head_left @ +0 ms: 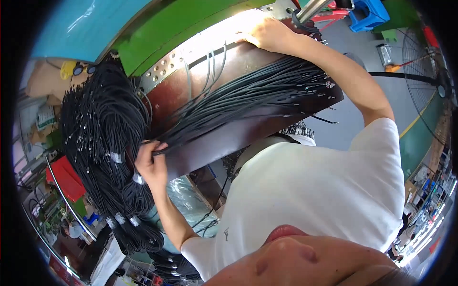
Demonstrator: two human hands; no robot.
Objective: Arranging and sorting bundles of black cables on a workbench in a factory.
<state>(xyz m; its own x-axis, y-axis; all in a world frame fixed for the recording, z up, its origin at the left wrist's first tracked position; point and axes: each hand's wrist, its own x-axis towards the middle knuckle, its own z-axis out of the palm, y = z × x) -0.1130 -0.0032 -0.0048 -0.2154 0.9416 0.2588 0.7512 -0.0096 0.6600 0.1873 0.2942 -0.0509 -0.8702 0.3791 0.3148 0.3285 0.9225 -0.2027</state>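
A bundle of black cables (248, 97) lies fanned across the brown table (248, 126), its metal-tipped ends spreading toward the table's far right edge. At the table's left edge the strands gather into a neck, and there the left hand (151, 164) is clenched around them. The right hand (267, 34) rests at the table's upper edge, fingers curled down on a few loose grey wires (210, 66); whether it grips anything I cannot tell. Left of the table hangs a thick mass of more black cables (102, 138), taped in hanks. Above the table runs a green panel (157, 33). The person wears a white shirt (315, 190).
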